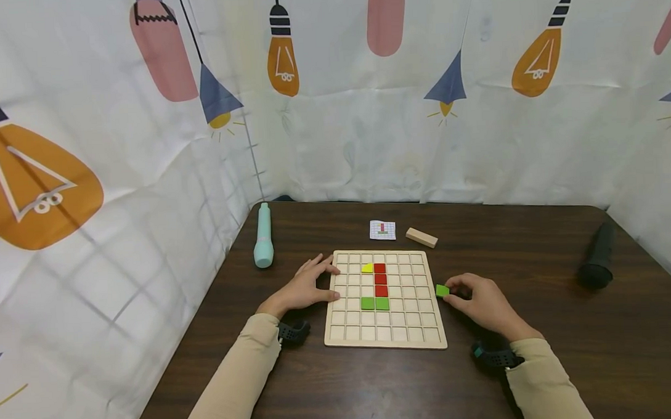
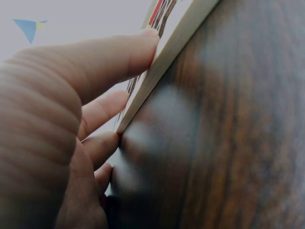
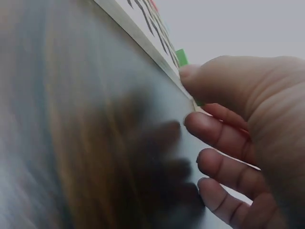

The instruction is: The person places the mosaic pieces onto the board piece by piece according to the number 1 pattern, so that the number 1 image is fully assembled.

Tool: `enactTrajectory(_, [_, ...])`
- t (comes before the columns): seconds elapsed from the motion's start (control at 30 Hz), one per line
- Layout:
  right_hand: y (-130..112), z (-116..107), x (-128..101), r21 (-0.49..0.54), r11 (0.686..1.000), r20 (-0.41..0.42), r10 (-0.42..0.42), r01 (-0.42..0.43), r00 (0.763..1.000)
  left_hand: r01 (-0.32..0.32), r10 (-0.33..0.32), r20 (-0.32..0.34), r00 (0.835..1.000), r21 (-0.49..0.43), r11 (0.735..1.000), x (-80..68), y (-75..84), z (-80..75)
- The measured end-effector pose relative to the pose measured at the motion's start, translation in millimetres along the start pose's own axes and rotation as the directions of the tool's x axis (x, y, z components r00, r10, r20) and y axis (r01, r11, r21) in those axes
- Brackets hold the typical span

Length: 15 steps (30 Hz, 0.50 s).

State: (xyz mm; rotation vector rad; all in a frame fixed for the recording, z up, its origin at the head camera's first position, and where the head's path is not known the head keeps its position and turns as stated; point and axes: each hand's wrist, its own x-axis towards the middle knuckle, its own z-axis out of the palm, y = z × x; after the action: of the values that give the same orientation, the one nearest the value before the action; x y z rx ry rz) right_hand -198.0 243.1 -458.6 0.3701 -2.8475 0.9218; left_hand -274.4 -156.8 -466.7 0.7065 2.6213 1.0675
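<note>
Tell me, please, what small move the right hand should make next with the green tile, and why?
Probably lift the green tile over the rim of the grid board and set it beside the two green tiles. The right hand pinches it just off the board's right edge, the left hand steadies the board's left side, and the neighbouring cells look empty.

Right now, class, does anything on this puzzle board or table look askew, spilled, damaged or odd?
Nothing stands out. The wooden grid board lies flat and square on the table; the yellow piece, red pieces and green pieces sit in cells. The right hand pinches a loose green piece beside the board; the left hand rests on its edge.
</note>
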Motion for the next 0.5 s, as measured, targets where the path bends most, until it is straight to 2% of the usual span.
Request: enactTrajectory(0.5, [-25, 27, 5, 0.089, 0.994, -0.047, -0.056, 0.06, 0.997, 0.015, -0.015, -0.006, 1.0, 0.006, 1.0, 0.1, 0.6, 0.8])
